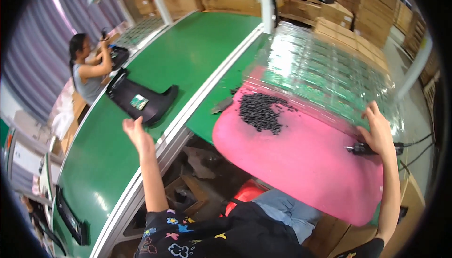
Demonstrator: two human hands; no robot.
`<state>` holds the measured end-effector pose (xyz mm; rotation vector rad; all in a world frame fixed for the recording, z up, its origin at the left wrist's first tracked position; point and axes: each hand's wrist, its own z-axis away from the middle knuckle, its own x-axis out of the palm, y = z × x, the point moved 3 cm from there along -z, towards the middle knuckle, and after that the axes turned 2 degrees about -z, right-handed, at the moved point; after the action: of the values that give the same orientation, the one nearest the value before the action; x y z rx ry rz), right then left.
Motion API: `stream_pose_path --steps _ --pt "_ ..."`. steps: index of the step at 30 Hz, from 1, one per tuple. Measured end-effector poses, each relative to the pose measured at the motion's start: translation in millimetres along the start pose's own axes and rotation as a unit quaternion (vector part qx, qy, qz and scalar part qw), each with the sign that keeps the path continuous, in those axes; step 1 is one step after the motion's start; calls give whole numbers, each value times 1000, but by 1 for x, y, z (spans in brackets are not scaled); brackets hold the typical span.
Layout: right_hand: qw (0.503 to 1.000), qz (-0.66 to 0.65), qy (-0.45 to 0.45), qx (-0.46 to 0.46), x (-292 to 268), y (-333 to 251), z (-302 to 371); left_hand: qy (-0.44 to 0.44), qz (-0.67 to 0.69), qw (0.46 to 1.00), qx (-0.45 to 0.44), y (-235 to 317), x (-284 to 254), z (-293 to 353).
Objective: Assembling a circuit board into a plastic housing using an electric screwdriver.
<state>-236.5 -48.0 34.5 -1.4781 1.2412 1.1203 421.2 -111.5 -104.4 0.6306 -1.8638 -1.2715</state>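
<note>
1. Fingers of our left hand (141, 140) stand apart with nothing between them, just beside the black housing (158, 103) on the green belt (101, 145).
2. We see a small circuit board (139, 101) lying in that housing.
3. Our right hand (378, 133) has its fingers parted near the clear tray (325, 65); we cannot tell whether they touch it.
4. Under its heel, a black corded tool (361, 149) lies on our pink mat (292, 168), well apart from the pile of black screws (260, 112).

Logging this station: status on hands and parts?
Left hand looks empty, near black housing. Right hand at clear tray edge. Corded tool beside right hand.
</note>
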Motion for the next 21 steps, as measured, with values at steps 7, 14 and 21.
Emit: stream_pose_path --steps 7,14,21 --pt "966 162 162 -119 -34 5 -41 -136 -86 977 141 61 19 74" --pt "874 285 369 -140 -101 -4 -51 -246 -119 944 183 46 47 120" --pt "804 218 527 -168 -206 -54 28 -287 -78 937 184 40 61 133"
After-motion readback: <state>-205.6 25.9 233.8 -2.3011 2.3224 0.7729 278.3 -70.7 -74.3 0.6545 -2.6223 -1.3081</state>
